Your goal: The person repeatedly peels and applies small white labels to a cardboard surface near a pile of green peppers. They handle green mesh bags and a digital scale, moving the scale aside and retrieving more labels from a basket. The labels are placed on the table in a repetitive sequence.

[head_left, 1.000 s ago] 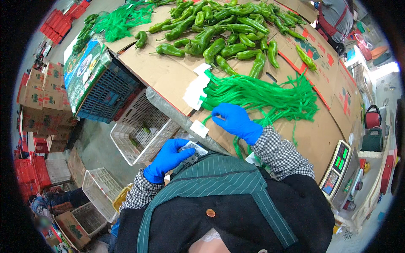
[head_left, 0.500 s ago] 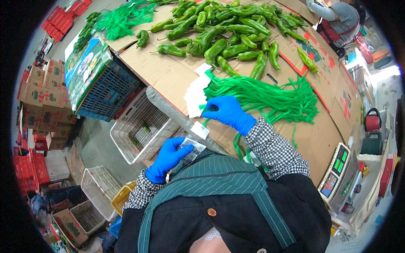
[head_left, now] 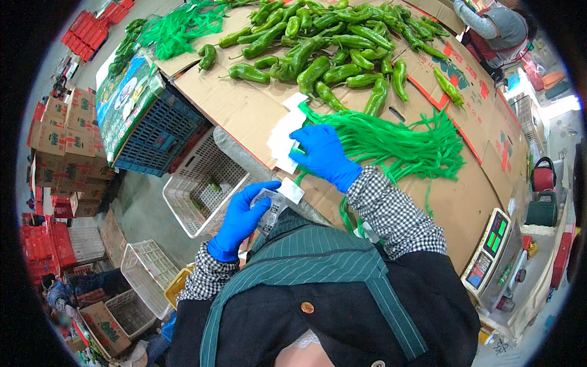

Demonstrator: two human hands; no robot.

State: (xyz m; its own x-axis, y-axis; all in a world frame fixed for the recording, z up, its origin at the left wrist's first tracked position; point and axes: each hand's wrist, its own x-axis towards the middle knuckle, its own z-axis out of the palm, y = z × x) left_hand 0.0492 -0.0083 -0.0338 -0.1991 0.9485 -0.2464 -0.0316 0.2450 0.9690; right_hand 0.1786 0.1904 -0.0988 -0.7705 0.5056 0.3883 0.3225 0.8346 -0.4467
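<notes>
My left hand (head_left: pixel 238 220), blue-gloved, grips a printed label sheet (head_left: pixel 269 211) low at the middle, just above my apron. My right hand (head_left: pixel 321 153), also gloved, rests with curled fingers at the stack of white tags (head_left: pixel 283 133) on the left end of a bundle of green mesh netting (head_left: pixel 397 137); what its fingertips hold is hidden. A separate white tag (head_left: pixel 292 191) lies near the cardboard's edge between my hands. Behind the netting, several green peppers (head_left: pixel 342 73) lie heaped on the cardboard-covered table (head_left: pixel 471 183).
White crate (head_left: pixel 195 177) below the table's left edge; blue crate (head_left: pixel 156 131), stacked cartons (head_left: pixel 67 140) and red crates (head_left: pixel 92 30) at left. A scale (head_left: pixel 489 248) at right. A co-worker (head_left: pixel 495 30) at top right; another person (head_left: pixel 61 290) lower left. More netting (head_left: pixel 183 33) at back left.
My right hand has moved up and left onto the tag stack. My left hand has risen slightly with the label sheet. The co-worker at top right has leaned further into view.
</notes>
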